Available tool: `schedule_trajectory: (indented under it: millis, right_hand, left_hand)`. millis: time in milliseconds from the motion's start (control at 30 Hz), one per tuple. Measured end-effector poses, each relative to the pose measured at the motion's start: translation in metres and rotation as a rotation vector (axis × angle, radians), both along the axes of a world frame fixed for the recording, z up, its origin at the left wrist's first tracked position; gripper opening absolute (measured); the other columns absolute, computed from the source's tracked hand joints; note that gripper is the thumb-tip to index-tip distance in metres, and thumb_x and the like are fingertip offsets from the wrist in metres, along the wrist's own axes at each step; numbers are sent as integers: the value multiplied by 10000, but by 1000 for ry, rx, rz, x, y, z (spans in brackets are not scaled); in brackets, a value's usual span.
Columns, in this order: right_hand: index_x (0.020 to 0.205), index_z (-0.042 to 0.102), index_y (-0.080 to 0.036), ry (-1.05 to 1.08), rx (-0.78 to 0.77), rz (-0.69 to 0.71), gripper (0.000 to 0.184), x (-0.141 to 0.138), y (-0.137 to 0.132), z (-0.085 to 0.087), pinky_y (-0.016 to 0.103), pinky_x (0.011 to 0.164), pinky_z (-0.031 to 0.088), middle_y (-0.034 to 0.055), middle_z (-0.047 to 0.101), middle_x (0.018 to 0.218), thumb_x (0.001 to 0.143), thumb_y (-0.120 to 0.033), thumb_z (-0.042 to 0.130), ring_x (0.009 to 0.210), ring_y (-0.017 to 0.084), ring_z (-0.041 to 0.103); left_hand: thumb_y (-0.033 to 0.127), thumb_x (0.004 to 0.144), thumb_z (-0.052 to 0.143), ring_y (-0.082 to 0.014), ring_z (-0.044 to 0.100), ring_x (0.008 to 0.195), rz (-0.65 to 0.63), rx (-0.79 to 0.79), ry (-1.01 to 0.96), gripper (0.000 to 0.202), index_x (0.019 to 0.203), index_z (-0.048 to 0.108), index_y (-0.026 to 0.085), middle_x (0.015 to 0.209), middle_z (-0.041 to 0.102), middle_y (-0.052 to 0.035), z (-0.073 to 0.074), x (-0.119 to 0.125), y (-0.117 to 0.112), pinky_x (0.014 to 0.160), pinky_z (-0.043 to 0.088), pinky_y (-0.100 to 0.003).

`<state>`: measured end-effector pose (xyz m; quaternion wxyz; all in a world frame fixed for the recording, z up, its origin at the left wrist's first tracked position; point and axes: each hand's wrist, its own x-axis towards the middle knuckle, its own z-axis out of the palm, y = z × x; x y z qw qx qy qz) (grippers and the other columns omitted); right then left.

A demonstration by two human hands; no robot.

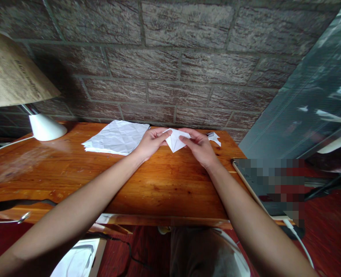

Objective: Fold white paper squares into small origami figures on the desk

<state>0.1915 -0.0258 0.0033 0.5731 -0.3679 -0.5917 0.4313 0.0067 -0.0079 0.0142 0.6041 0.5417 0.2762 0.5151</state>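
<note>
A small folded white paper piece (174, 141) is held just above the far side of the wooden desk (164, 184). My left hand (151, 143) pinches its left edge with fingers closed. My right hand (198, 147) grips its right side, thumb on top and fingers curled under. Both forearms reach in from the near corners.
A stack of creased white paper sheets (117, 137) lies left of my hands. A smaller folded paper shape (214, 137) rests to the right. A lamp with a white base (45, 127) stands far left, a tablet (271, 184) lies at the right edge, and a brick wall (170, 57) rises behind.
</note>
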Motion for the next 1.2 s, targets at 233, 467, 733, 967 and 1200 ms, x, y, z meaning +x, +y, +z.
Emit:
schedule_trajectory:
  millis: [233,467,733,967,1200]
  right_hand:
    - [1014,758,-261,-32,61,-7,345,-3,1,-2,337,810,525,10,774,1001,728,-437,838,855,182,668]
    - [951,750,-242,-28,61,6,330,-6,-2,0,321,783,515,3,755,928,724,-463,841,821,172,645]
    - [947,758,-235,-31,0,-10,343,-4,-5,4,276,646,458,-4,748,860,726,-485,835,714,142,604]
    - [951,755,-245,-37,4,-18,390,-4,-4,5,303,688,506,10,769,915,712,-544,829,746,166,644]
    - [935,745,-253,-170,245,-206,219,2,-4,5,358,895,518,32,749,1007,822,-441,763,936,205,670]
  left_hand:
    - [523,641,881,-141,666,736,87,-1,-35,400,784,774,166,775,747,-27,-3,4,1,751,552,-271]
    - [520,628,887,-137,633,693,125,78,82,404,779,786,159,771,752,-32,0,1,-1,688,498,-258]
    - [535,657,863,-161,655,702,125,184,140,392,779,785,170,795,778,-43,4,-1,-3,721,501,-284]
    - [679,714,762,-206,703,795,72,114,82,524,807,762,163,803,766,-56,3,-1,0,757,532,-295]
    - [715,756,707,-249,731,947,207,-108,142,596,983,716,164,1042,770,-136,2,-2,5,773,566,-315]
